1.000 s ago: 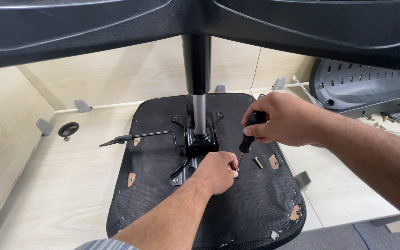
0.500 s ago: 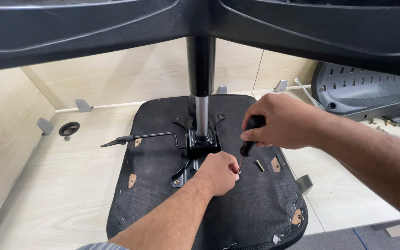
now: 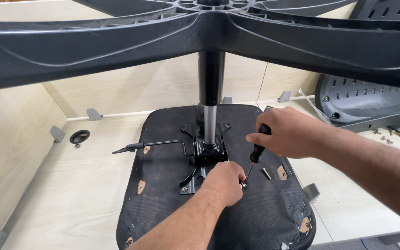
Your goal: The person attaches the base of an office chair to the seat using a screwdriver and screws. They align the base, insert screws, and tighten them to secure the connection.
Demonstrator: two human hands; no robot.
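- A black-handled screwdriver (image 3: 255, 155) is gripped in the closed right hand (image 3: 289, 133), its tip angled down to a screw (image 3: 243, 184) just below that hand.
- The screw is pinched, it seems, by the fingertips of the left hand (image 3: 224, 181), which rests curled on the upturned seat (image 3: 265, 213).
- A loose bolt (image 3: 266, 173) lies just right of the left hand.
- The metal mechanism (image 3: 207, 155) stands just above the left hand.

Grey chair backrest (image 3: 371, 104) far right; black ring (image 3: 79, 136) left on desk.
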